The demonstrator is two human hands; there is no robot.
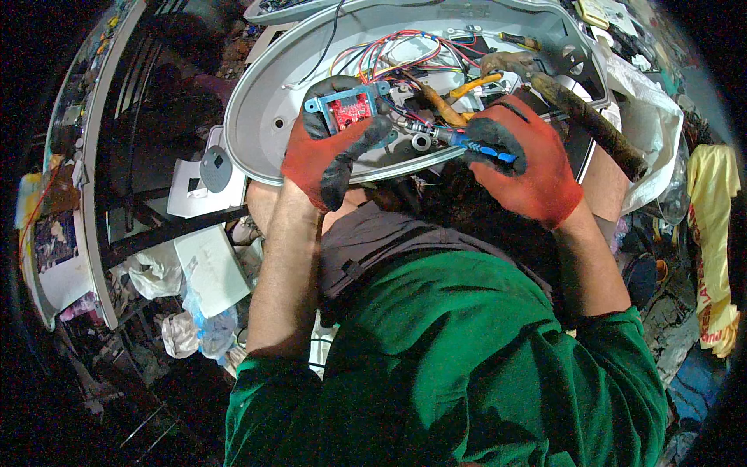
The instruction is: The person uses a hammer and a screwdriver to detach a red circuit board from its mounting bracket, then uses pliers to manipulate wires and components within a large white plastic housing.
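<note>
My left hand (325, 162), in a red and black work glove, is closed around a small blue-framed module with a red circuit board (350, 110). The board faces up between thumb and fingers. My right hand (535, 167), gloved alike, grips a blue-handled screwdriver (492, 151), its shaft pointing left toward the module. Both hands are over the near rim of a large grey oval plastic housing (250, 101). Pliers with worn yellow-orange handles (437, 101) lie inside it, close to my right hand. What the screwdriver tip touches, if anything, I cannot make out.
Coloured wires (405, 40) loop across the housing. A hammer (595, 123) lies over its right side, its handle sticking out past the rim. Another small screwdriver (520, 40) is at the back. White plastic sheeting (650, 109) hangs at right; a pale square panel (210, 268) lies at lower left.
</note>
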